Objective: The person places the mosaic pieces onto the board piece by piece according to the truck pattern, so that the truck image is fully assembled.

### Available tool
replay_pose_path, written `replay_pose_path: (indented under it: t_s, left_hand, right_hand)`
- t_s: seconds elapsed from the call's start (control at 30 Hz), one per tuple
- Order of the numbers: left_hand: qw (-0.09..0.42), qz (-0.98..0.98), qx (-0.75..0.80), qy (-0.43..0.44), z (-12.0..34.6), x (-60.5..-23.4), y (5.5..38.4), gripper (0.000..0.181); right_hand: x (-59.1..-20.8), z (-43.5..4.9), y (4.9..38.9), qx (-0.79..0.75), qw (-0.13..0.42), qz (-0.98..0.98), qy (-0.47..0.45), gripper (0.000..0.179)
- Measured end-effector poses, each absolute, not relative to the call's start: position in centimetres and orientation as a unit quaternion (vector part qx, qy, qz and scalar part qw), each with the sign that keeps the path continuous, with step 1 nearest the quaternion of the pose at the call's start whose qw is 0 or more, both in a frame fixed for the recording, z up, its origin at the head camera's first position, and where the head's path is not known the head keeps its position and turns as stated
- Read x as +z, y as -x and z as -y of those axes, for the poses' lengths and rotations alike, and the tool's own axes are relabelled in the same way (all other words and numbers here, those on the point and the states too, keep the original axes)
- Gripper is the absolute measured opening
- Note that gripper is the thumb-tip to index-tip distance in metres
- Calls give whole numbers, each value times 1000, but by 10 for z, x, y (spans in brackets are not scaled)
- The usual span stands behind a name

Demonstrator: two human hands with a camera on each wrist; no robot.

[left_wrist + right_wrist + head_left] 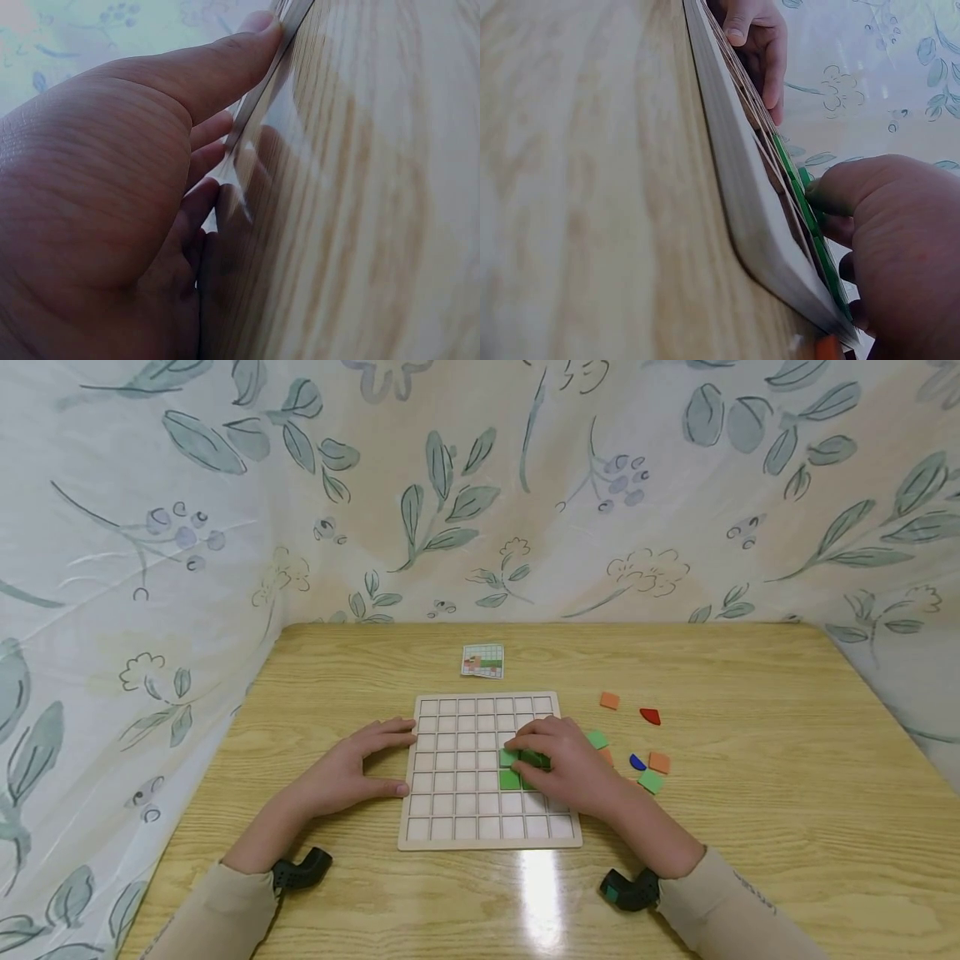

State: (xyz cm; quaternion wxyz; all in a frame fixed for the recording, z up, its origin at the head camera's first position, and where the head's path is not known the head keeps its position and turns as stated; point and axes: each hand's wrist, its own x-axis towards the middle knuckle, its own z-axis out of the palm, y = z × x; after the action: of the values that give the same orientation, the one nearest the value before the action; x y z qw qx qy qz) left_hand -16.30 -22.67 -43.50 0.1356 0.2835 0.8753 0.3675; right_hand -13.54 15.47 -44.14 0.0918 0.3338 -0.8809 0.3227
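A pale wooden grid board [446,783] lies on the table. My left hand [341,775] rests at its left edge, thumb and fingers spread; in the left wrist view the thumb [225,71] touches the rim. Over the board's right half, my right hand [573,768] pinches a light green square tile [507,759] between thumb and fingers, at a grid cell. Just below it a brighter green tile [510,780] sits in its cell. Darker green tiles [536,760] are partly hidden under the right hand. The right wrist view shows green pieces [798,196] along the board's top.
A small printed pattern card [483,661] lies behind the board. To the right are loose orange tiles [610,701], light green tiles [651,782], a red curved piece [650,717] and a blue one [637,762]. A patterned cloth [465,485] hangs behind the table.
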Motion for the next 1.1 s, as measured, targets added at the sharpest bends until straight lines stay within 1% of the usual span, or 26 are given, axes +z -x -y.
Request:
replay_pose_path:
  t_s: [0.4,0.77,1.1]
  left_hand:
    - [135,-877,364,-282,226,-436,162,77]
    - [129,-878,365,-283,226,-438,161,76]
    - [129,-878,363,-284,226,-438,161,77]
  right_hand:
    - [-445,-155,135,328,98,875,-342,24]
    - [-444,-155,135,324,99,878,-339,21]
    - [-446,-157,135,324,130,867,-356,19]
